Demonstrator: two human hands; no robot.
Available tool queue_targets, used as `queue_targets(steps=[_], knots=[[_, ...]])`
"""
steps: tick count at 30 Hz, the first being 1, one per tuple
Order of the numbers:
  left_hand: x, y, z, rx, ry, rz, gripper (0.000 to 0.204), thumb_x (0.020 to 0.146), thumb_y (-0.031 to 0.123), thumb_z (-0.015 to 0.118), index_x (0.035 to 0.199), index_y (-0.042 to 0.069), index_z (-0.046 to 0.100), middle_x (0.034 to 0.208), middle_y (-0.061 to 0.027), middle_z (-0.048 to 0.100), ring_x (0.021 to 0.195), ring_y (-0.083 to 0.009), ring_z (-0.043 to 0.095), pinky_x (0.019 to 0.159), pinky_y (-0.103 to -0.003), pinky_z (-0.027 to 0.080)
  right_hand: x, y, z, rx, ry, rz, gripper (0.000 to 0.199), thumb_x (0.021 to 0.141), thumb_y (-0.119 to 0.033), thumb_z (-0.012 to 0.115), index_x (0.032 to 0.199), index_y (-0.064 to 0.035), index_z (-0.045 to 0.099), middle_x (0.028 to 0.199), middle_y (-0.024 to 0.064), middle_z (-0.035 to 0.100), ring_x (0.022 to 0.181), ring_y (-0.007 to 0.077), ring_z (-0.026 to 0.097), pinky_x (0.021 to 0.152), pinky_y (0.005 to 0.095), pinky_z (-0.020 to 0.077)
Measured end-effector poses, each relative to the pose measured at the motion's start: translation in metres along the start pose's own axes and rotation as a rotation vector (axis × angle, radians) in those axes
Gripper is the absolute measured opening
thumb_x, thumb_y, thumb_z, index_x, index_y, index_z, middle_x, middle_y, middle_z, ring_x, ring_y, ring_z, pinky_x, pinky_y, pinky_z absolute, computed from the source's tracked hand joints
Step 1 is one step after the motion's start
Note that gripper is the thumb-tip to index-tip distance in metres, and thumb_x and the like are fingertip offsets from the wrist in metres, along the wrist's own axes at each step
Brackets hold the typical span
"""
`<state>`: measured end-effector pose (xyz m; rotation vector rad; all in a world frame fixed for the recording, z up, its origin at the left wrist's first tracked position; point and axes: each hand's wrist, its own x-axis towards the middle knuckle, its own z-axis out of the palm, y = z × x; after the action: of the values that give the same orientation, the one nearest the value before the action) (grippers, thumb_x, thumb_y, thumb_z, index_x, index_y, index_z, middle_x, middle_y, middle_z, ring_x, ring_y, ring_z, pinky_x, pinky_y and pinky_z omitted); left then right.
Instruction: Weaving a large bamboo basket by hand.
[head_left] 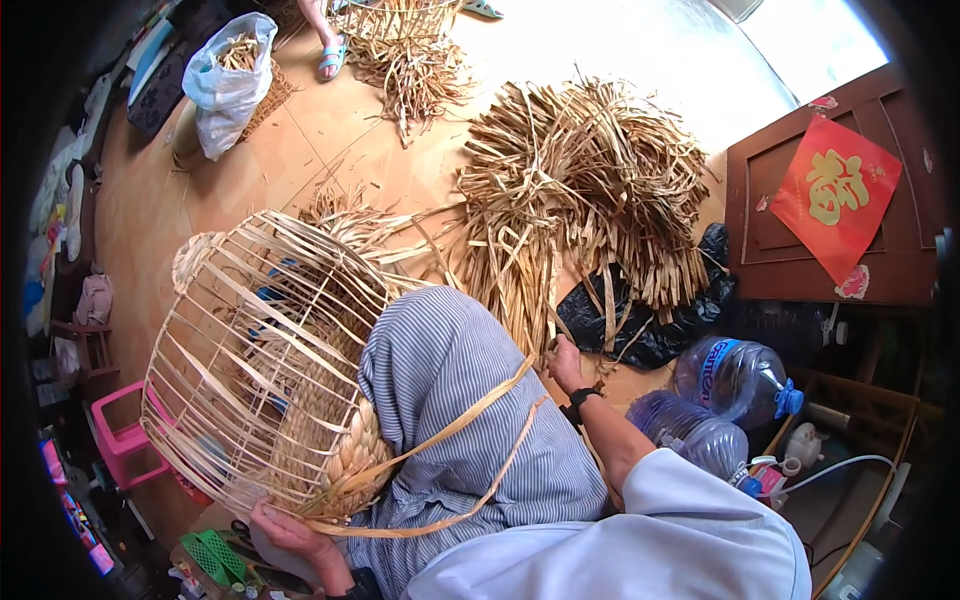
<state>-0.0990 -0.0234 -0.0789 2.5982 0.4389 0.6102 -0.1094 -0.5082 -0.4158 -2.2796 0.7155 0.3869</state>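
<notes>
A partly woven basket (255, 370) with a thin open frame lies tilted on its side against my left leg. Thick braided weave (357, 450) covers part of it, next to my striped lap. My left hand (295, 533) is closed on the basket's near lower edge, where a long flat strip (440, 528) trails across my lap. Out to the right, my right hand (565, 363) is closed around the lower ends of dried plant strips (515, 290). These hang from a big heap of dried strips (590, 170) on the floor.
Black plastic (640, 330) lies under the heap. Large plastic bottles (735, 380) stand at my right, near a brown door (765, 240) with a red paper diamond. A white sack (230, 90) and another person's sandalled foot (332, 58) are at the far left. A pink stool (125, 437) stands left.
</notes>
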Motion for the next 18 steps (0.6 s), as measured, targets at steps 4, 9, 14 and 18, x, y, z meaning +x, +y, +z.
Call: queue_targets(steps=[4, 9, 14, 18], knots=[[-0.004, 0.0, 0.0, -0.002, 0.015, -0.004, 0.03, 0.109, 0.02, 0.039, 0.115, -0.003, 0.056, 0.103, -0.0188, 0.062, 0.093, -0.0322, 0.059, 0.087, -0.042, 0.047, -0.021, -0.001, -0.007, 0.535, -0.013, 0.144, 0.012, 0.095, -0.009, 0.061, 0.103, 0.0007, 0.06, 0.081, 0.018, 0.069, 0.055, 0.0251, 0.07, 0.057, 0.042, 0.0556], [-0.009, -0.01, 0.002, -0.057, -0.007, -0.193, 0.026, 0.107, 0.015, 0.043, 0.119, -0.004, 0.058, 0.112, -0.0197, 0.064, 0.101, -0.0308, 0.061, 0.092, -0.042, 0.048, -0.094, 0.022, -0.007, 0.017, -0.457, -0.066, 0.019, 0.096, -0.012, 0.061, 0.113, -0.0018, 0.066, 0.085, 0.0144, 0.071, 0.063, 0.0241, 0.07, 0.057, 0.0386, 0.054], [-0.006, -0.014, 0.015, -0.058, 0.157, 0.12, 0.021, 0.101, 0.011, 0.054, 0.113, -0.002, 0.064, 0.097, -0.0164, 0.071, 0.087, -0.0313, 0.068, 0.078, -0.044, 0.054, -0.136, 0.053, -0.032, -0.082, -0.744, -0.065, 0.02, 0.096, -0.013, 0.062, 0.112, -0.0032, 0.069, 0.085, 0.0094, 0.07, 0.063, 0.0192, 0.066, 0.056, 0.0346, 0.0517], [-0.002, 0.008, -0.001, -0.035, 0.028, -0.052, 0.019, 0.103, 0.017, 0.054, 0.106, 0.006, 0.069, 0.084, -0.0166, 0.068, 0.077, -0.0344, 0.066, 0.071, -0.042, 0.051, -0.114, 0.049, -0.063, -0.06, -0.766, -0.071, 0.02, 0.096, -0.014, 0.063, 0.112, -0.0044, 0.071, 0.085, 0.0054, 0.07, 0.063, 0.0152, 0.063, 0.056, 0.0315, 0.0499]])
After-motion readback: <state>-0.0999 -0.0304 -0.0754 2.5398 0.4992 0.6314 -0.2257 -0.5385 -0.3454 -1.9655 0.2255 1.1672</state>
